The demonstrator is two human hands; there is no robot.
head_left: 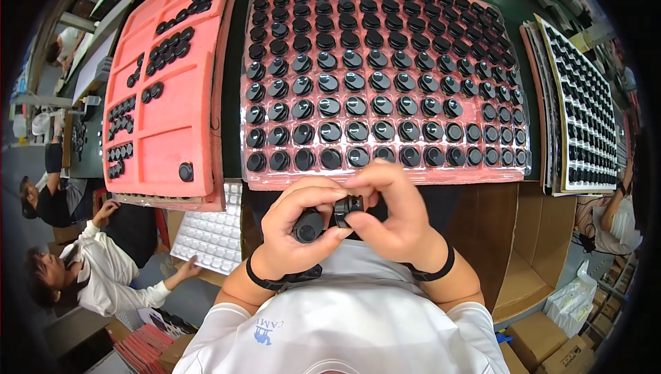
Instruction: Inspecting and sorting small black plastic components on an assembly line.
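Evidently, left fingers cradle 1 black knob; right fingers pinch 1 black part, likely light, stiff: hold edgewise.

A packed tray blocks the way just beyond the left hand and right hand; forward-left of them, a narrow strip of green table separates it from a pink tray.

left fingers: round black piece | right fingers: second black piece | ahead: pink tray, pieces in rows
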